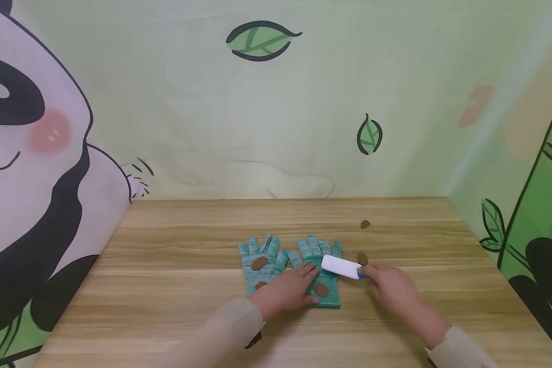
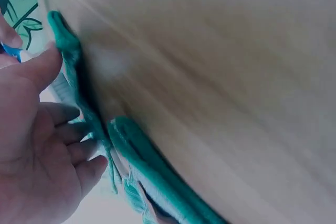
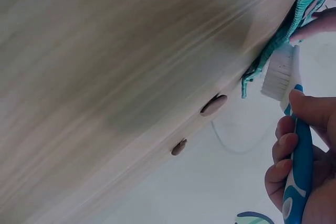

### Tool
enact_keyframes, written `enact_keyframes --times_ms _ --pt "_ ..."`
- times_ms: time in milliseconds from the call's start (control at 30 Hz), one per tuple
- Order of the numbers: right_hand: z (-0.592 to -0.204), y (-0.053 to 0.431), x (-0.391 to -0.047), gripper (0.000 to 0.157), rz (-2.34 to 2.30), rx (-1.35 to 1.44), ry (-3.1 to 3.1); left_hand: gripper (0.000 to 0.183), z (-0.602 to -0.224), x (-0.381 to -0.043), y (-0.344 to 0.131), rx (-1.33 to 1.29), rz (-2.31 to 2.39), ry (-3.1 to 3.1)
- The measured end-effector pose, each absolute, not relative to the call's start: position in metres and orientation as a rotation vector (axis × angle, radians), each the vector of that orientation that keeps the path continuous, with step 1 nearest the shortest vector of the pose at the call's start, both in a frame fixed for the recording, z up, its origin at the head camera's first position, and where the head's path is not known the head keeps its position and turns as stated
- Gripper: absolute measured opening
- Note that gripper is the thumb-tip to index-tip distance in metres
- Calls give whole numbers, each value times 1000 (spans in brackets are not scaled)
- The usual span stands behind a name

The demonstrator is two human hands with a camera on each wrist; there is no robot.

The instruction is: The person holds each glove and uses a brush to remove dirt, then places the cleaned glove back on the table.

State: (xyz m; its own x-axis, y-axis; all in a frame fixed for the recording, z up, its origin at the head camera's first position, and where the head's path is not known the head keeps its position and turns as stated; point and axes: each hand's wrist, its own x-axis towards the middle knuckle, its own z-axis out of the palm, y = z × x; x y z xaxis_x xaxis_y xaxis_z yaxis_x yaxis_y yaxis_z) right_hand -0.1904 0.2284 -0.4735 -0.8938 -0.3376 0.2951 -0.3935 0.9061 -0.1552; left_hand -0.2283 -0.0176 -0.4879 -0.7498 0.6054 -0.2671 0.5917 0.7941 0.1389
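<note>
Left hand [image 1: 287, 291]: laid outstretched on teal fingered fabric glove [image 1: 329, 280].
Right hand [image 1: 393, 290]: slim blue-white plastic brush [image 1: 341, 267] gripped, glove's three o'clock.

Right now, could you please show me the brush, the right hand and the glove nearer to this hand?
Blue-handled brush [image 3: 302, 155], right wrist view: on the handle.
Right hand [image 1: 395, 290], head view: on its back.
Nearer teal glove [image 1: 328, 280], head view: on its body.

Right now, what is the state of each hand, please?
Left hand: open, resting on a green glove.
Right hand: closed, holding a blue-and-white brush.
</note>
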Motion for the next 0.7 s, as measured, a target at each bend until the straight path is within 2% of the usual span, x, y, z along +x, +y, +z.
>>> enact_keyframes --times_ms 267,533,700 --pt "-475 234 -193 24 387 557 -2830 77 -489 -230 -20 1026 -72 2637" --pt "-466 247 -196 20 365 364 -2799 78 -488 -225 -14 1046 -106 2655" --pt "-464 232 -193 25 268 549 -2782 77 -487 -225 -15 1056 -106 2659"
